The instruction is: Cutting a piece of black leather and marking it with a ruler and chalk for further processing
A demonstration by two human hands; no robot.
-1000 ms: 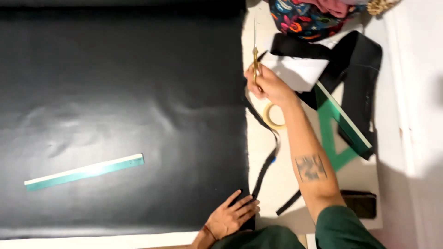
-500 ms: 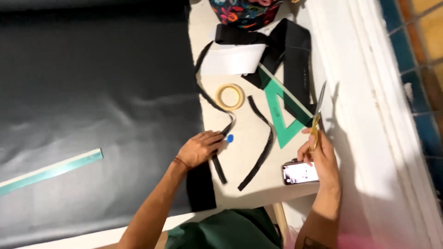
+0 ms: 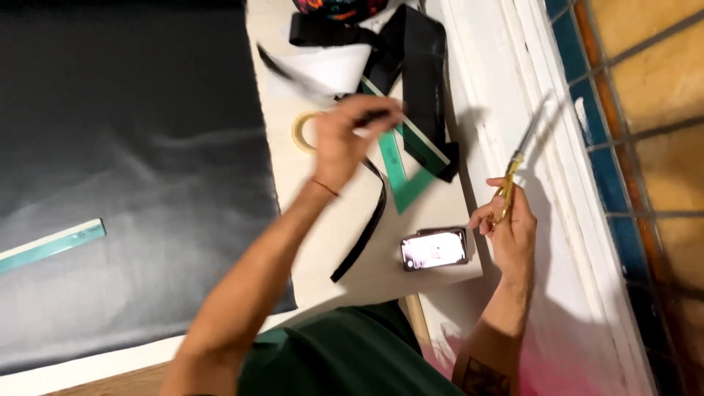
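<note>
My left hand [image 3: 345, 139] is lifted over the table and grips a thin black strip [image 3: 293, 73] that trails up and to the left, blurred by motion. My right hand [image 3: 506, 227] is off the table's right edge and holds gold-handled scissors [image 3: 522, 158], blades pointing up toward the white wall. A roll of tape [image 3: 302, 132] lies just left of my left hand. Another curved black strip [image 3: 367, 235] lies on the table below it. A green triangular set square [image 3: 400, 176] lies beside it.
A large black sheet [image 3: 132, 169] covers the left of the table, with a teal ruler [image 3: 51, 246] on it. A phone [image 3: 434, 249] with a lit screen lies near the table's front right corner. Black fabric [image 3: 422, 66] and white paper [image 3: 330, 66] are at the back.
My left hand rose from the table near the strips and picked up a black strip. My right hand with the scissors stayed at the right. The view shifted right.
</note>
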